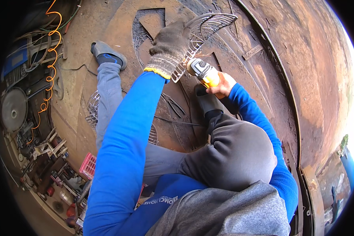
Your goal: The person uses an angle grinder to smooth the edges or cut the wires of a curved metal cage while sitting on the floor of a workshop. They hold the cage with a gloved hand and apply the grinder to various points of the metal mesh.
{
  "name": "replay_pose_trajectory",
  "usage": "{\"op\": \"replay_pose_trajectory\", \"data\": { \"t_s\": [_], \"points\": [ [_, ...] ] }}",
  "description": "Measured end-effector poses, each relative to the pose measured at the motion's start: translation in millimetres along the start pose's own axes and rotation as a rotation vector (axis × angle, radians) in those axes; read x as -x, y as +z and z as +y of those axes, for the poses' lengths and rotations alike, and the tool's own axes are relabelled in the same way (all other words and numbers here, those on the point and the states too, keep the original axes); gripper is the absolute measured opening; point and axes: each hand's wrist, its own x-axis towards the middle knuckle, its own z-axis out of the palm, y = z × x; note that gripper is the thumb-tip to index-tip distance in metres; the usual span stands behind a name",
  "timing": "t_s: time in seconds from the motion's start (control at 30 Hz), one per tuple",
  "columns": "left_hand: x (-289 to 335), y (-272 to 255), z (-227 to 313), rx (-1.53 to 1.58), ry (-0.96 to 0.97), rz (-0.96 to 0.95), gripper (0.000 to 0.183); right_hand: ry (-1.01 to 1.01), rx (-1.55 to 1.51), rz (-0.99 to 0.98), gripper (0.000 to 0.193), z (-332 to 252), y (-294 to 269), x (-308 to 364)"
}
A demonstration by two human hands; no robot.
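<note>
My left hand [170, 41], in a brown knitted glove with a yellow cuff, grips a curved piece of welded metal bars [214, 23], fanned like a tail at its far end. Its fingertips are hidden behind the glove's back. The narrow end of this barred piece runs down toward me, past my wrist. Bare and closed, my right hand [225, 85] holds a yellow angle grinder [209, 75]. The grinder's head is against or very near the bars, and thin orange sparks show above it.
Pliers [174, 106] and a dark cable lie between my legs on the rusty metal surface [244, 118]. More barred metal [93, 108] is beside my left leg. An orange coiled hose [51, 78], a red crate [88, 166] and cluttered tools are at the left. A raised edge [289, 90] curves along the right.
</note>
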Motion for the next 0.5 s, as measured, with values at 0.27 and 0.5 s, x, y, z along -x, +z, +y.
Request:
{"op": "replay_pose_trajectory", "data": {
  "t_s": [0.27, 0.5],
  "points": [
    [5.6, 1.6, -1.2, -0.01, 0.008, -0.013, 0.039, 0.144, -0.425, -0.126, 0.054, -14.0, 4.7, 4.4],
    [4.8, 15.0, -14.6, 0.073, 0.036, 0.075, 0.033, 0.167, -0.451, -0.092, 0.056, -13.4, 6.2, 2.8]
  ]
}}
